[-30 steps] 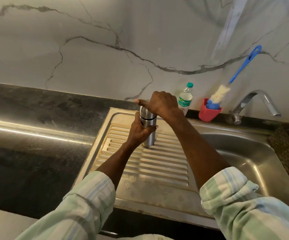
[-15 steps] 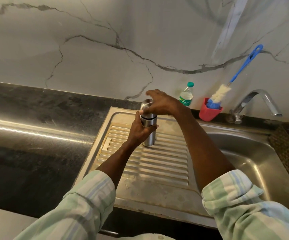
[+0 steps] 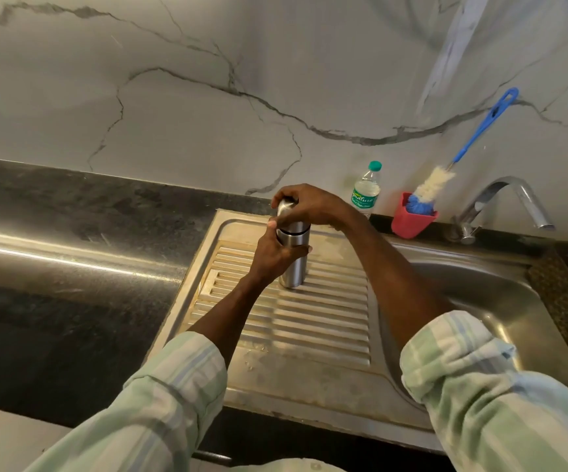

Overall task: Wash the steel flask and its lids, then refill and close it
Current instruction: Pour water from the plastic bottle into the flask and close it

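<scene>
The steel flask [image 3: 294, 267] stands upright on the ribbed steel drainboard [image 3: 310, 321] left of the sink basin. My left hand [image 3: 276, 253] wraps around its body from the left. My right hand [image 3: 310, 206] comes in from above and grips the steel lid [image 3: 285, 207] sitting on top of the flask, fingers curled over it. Most of the lid is hidden under those fingers.
A small plastic water bottle [image 3: 366, 190] with a green cap stands at the back. Beside it a red cup [image 3: 412, 221] holds a blue-handled bottle brush [image 3: 463, 155]. The tap [image 3: 504, 202] overhangs the sink basin [image 3: 500, 294]. Dark stone counter [image 3: 71, 250] stretches left.
My right hand has shifted its hold around the lid on the flask top, fingers now curled further over it. The flask and my left hand have stayed in place.
</scene>
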A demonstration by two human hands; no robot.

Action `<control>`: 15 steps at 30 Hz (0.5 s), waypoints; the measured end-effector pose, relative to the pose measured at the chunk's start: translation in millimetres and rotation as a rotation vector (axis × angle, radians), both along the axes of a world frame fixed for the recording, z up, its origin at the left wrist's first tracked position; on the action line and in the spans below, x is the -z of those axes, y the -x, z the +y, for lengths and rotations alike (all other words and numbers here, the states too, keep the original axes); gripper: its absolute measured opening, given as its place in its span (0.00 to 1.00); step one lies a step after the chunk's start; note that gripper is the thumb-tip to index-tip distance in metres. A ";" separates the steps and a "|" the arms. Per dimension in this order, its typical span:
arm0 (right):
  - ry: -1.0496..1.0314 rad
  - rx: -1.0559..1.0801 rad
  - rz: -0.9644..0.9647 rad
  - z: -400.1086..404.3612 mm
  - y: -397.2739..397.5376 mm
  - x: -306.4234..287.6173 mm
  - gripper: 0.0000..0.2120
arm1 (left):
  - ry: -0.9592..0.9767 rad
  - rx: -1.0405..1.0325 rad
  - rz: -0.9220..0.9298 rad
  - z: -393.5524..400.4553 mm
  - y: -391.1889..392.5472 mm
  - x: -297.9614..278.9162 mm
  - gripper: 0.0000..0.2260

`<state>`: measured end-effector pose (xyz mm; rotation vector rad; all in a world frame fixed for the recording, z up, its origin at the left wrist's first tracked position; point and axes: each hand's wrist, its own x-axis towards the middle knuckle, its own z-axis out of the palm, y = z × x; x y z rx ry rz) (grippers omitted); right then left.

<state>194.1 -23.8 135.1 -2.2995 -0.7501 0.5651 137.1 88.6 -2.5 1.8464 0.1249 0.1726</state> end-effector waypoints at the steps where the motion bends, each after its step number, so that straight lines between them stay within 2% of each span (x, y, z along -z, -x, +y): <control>1: -0.142 -0.013 0.135 -7.1 -3.4 2.4 0.23 | 0.007 0.012 0.011 1.0 -0.3 -0.8 0.35; 2: -0.247 -0.029 0.246 -13.1 -6.7 5.4 0.23 | 0.019 0.031 0.015 2.0 -0.5 -2.1 0.34; 4: -0.332 -0.069 0.395 -20.3 -12.0 11.4 0.26 | 0.021 0.068 0.019 5.4 -1.5 -2.5 0.32; 6: -0.356 -0.062 0.405 -20.3 -13.3 19.4 0.26 | -0.002 0.085 0.019 6.1 -2.5 -2.1 0.31; 8: -0.377 0.023 0.321 -16.4 -10.1 26.9 0.26 | -0.025 0.055 0.022 3.9 -2.8 -0.6 0.31; 12: -0.417 0.323 0.094 -4.0 9.8 44.7 0.23 | -0.038 -0.057 -0.010 -3.4 -0.8 4.8 0.28; 15: -0.461 0.601 -0.123 17.0 36.2 54.8 0.27 | -0.090 -0.091 -0.056 -8.4 2.7 5.5 0.24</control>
